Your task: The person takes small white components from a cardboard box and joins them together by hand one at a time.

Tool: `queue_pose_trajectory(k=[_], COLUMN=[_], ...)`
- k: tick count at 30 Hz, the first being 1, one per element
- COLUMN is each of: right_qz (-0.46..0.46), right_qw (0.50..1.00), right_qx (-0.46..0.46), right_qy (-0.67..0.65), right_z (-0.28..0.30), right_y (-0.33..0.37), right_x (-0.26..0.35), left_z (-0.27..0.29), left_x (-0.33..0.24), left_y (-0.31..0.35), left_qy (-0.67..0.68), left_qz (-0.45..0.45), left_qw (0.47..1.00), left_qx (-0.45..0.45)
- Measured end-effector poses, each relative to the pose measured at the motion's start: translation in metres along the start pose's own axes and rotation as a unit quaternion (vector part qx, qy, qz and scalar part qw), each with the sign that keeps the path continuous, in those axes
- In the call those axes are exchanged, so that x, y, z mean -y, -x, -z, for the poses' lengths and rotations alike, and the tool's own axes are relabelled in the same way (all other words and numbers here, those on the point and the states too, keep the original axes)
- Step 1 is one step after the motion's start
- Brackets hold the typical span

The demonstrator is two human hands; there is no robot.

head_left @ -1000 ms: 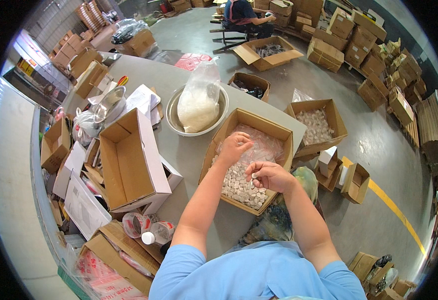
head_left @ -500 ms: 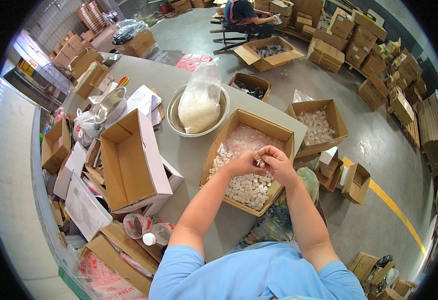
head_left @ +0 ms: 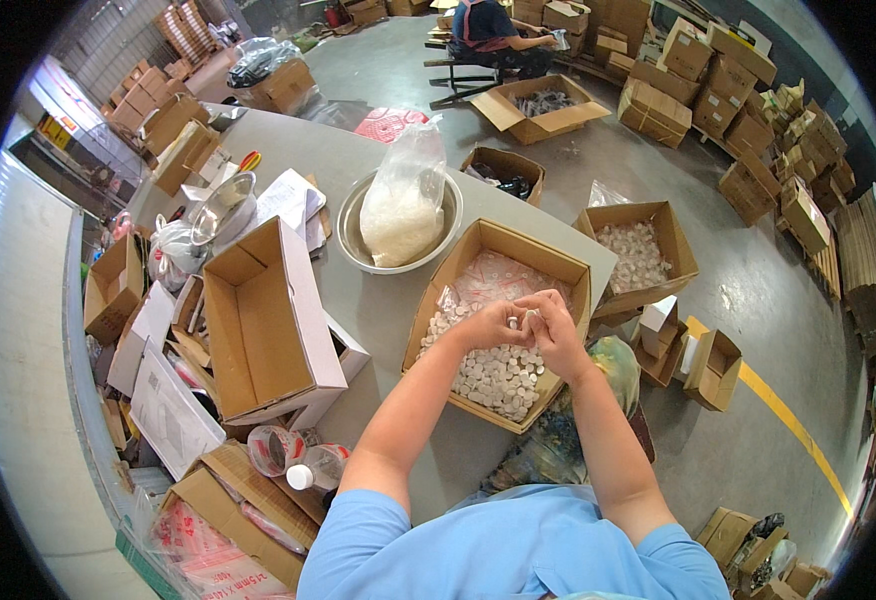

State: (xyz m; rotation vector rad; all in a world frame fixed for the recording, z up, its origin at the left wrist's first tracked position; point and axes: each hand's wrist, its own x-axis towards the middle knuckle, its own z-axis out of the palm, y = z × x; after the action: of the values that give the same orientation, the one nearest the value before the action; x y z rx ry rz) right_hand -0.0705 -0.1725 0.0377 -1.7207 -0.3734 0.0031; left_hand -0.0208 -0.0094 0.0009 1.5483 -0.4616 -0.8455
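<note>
Both hands meet above an open cardboard box at the table's corner. My left hand is closed, its thumb and fingers pinching a small white piece. Fingertip to fingertip with it, my right hand is closed too, on a small white piece. Whether the two hands share one piece or hold two is too small to tell. Under them lie many small white round pieces in the near part of the box. Clear plastic bags with red marks fill its far part.
Left of the box stand a metal bowl with a bag of white material and an empty white-sided carton. A carton of small clear bags sits beyond the right edge. Plastic bottles lie near my left elbow. Another person sits far off.
My fingers have shifted slightly around the small white piece, and more white shows at the right fingertips. The box and the things around it stay in place.
</note>
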Motion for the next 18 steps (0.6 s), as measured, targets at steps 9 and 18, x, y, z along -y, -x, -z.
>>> queue_pose_trajectory(k=[9,18], right_qz=[0.081,0.059], right_qw=[0.986,0.996], right_qx=[-0.035,-0.009], right_qy=[0.145,0.063], right_z=[0.006,0.0], right_y=[-0.001,-0.003], right_x=[0.013,0.004], left_z=[0.0,0.007], left_x=[-0.004,-0.002], left_y=[0.007,0.01], left_qy=[-0.024,0.113], left_qz=[-0.023,-0.049], left_qw=[0.999,0.992], left_qx=[0.009,0.037])
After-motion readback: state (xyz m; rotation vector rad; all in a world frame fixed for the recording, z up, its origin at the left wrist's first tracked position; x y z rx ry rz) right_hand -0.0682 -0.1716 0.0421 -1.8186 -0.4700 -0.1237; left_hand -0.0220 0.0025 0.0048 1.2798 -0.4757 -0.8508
